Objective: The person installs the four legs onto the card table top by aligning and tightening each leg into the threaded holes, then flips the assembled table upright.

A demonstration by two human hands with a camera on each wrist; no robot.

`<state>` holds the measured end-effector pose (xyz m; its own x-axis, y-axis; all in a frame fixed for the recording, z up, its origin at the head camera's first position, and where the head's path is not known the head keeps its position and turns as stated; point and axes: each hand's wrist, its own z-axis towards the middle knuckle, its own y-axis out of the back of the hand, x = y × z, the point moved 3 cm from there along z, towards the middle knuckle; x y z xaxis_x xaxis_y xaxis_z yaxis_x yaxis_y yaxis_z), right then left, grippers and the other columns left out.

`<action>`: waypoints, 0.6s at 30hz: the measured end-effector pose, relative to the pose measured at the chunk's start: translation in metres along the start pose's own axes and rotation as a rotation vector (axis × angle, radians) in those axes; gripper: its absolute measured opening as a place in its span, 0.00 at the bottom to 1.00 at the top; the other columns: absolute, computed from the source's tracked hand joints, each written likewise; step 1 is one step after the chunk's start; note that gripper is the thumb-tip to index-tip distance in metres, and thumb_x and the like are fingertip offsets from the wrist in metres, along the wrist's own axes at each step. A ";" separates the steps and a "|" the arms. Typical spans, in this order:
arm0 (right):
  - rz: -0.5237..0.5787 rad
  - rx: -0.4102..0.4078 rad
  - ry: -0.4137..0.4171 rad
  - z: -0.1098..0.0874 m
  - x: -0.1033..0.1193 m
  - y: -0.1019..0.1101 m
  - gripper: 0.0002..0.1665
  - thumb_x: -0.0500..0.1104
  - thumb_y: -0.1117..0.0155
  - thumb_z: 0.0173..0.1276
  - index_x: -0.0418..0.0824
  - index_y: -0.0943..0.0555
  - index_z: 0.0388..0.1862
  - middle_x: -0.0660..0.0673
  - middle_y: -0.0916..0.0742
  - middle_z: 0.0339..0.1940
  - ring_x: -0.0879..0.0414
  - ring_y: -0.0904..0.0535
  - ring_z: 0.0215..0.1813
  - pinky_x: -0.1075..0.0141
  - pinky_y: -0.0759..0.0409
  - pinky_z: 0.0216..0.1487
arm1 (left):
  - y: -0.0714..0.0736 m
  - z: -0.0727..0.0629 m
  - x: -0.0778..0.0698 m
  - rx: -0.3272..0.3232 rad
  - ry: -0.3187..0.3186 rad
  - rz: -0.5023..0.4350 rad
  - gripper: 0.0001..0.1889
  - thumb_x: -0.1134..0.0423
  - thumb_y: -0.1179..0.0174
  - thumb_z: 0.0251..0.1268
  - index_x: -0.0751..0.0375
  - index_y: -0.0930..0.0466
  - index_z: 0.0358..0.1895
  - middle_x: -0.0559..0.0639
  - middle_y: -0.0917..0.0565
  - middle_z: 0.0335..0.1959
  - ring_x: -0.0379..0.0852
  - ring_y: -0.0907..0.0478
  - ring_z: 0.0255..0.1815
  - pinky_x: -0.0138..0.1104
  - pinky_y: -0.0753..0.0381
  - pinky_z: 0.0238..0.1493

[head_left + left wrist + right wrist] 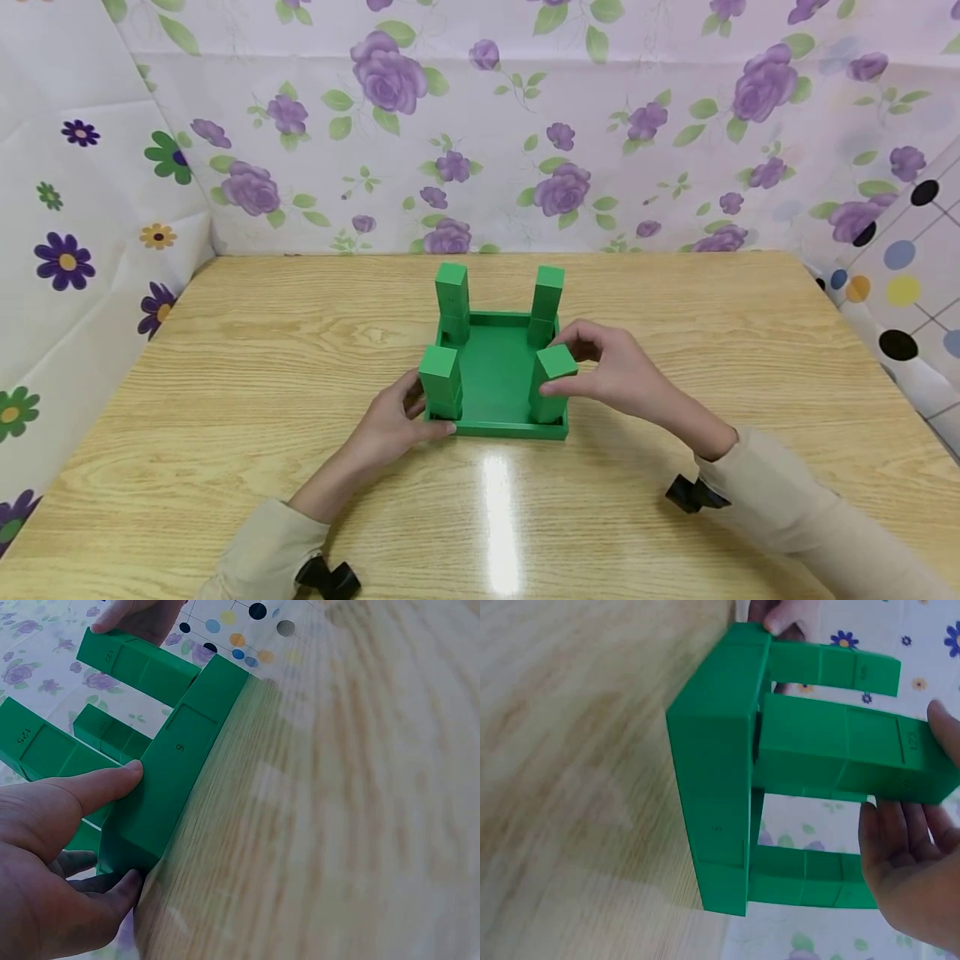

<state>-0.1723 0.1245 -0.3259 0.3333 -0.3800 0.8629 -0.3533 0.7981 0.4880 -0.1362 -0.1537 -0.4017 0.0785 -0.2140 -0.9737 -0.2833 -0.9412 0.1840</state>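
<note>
A shallow green square tray (495,430) lies on the table, with a green block pillar standing at each of its corners. My left hand (390,422) grips the near left corner of the tray, thumb on the front wall and fingers round the side, beside the near left pillar (440,383). At the near right corner, my right hand (618,375) pinches the upper part of the near right pillar (877,746) between thumb and fingers. That pillar is stacked from blocks, and its top looks turned slightly against the tray's edges. Small numbers mark some faces.
Two more pillars, the far left one (452,292) and the far right one (547,292), rise from the back corners. The wooden table (262,358) ends at a flowered cloth (480,150) behind, with patterned sheets on both sides.
</note>
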 end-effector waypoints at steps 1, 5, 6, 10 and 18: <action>-0.012 -0.024 -0.005 -0.001 0.001 -0.001 0.23 0.42 0.19 0.49 0.41 0.19 0.42 0.47 0.16 0.36 0.52 0.20 0.38 0.62 0.21 0.38 | 0.000 0.000 0.000 -0.001 0.000 0.004 0.43 0.73 0.29 0.53 0.62 0.42 0.73 0.62 0.34 0.68 0.58 0.39 0.70 0.45 0.33 0.66; -0.063 -0.092 -0.002 -0.003 0.003 -0.006 0.23 0.43 0.18 0.47 0.42 0.21 0.39 0.48 0.19 0.32 0.53 0.23 0.36 0.59 0.23 0.38 | 0.001 0.000 0.000 -0.007 0.005 0.020 0.43 0.72 0.29 0.53 0.62 0.42 0.73 0.62 0.34 0.68 0.58 0.40 0.70 0.45 0.34 0.66; -0.076 -0.104 0.000 -0.004 0.004 -0.007 0.23 0.43 0.18 0.47 0.42 0.21 0.39 0.48 0.20 0.32 0.53 0.24 0.36 0.58 0.23 0.38 | 0.001 0.000 0.000 -0.009 0.008 0.020 0.43 0.72 0.29 0.53 0.62 0.42 0.73 0.62 0.34 0.68 0.58 0.40 0.70 0.45 0.33 0.66; -0.091 -0.117 0.011 -0.005 0.004 -0.009 0.23 0.43 0.19 0.49 0.39 0.21 0.39 0.47 0.20 0.33 0.51 0.23 0.39 0.53 0.23 0.43 | 0.001 0.000 0.000 -0.013 0.010 0.024 0.43 0.72 0.29 0.53 0.62 0.41 0.73 0.62 0.34 0.68 0.58 0.40 0.71 0.44 0.33 0.65; 0.033 0.113 0.120 -0.003 0.000 -0.004 0.33 0.40 0.25 0.58 0.38 0.25 0.63 0.45 0.19 0.58 0.52 0.27 0.62 0.51 0.30 0.63 | 0.000 0.000 0.001 -0.010 0.005 0.016 0.43 0.72 0.29 0.53 0.62 0.41 0.73 0.62 0.33 0.68 0.58 0.40 0.71 0.44 0.34 0.66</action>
<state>-0.1681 0.1227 -0.3285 0.4197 -0.2903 0.8600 -0.4593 0.7493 0.4771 -0.1365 -0.1541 -0.4024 0.0787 -0.2305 -0.9699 -0.2745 -0.9403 0.2012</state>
